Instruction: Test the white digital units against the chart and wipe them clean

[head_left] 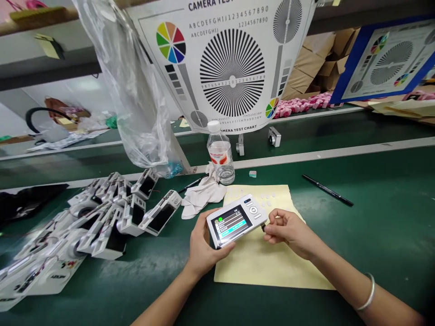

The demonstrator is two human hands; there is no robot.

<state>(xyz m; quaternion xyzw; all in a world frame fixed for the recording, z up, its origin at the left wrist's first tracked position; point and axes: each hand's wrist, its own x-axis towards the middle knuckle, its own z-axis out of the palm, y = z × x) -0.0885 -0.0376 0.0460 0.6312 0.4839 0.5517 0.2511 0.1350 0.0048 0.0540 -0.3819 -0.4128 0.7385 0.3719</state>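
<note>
My left hand [203, 250] grips a white digital camera [255, 222] by its left end, thumb along the lower edge. Its lit screen faces me and displays a menu with one row highlighted in blue. At the camera's lower right corner, my right hand [288, 232] pinches a small black piece [263, 227]. Fingers cover most of that piece, so I cannot tell its kind or whether it sits in the camera. Both hands are above a yellow paper sheet [261, 267] on the green table.
Several white cameras [159, 215] are piled at left. Behind the sheet stand a water bottle [220, 156] and a crumpled white cloth [204, 197]. A black pen [328, 190] lies at right. A camera test chart [233, 54] hangs ahead, beside a plastic bag [136, 99].
</note>
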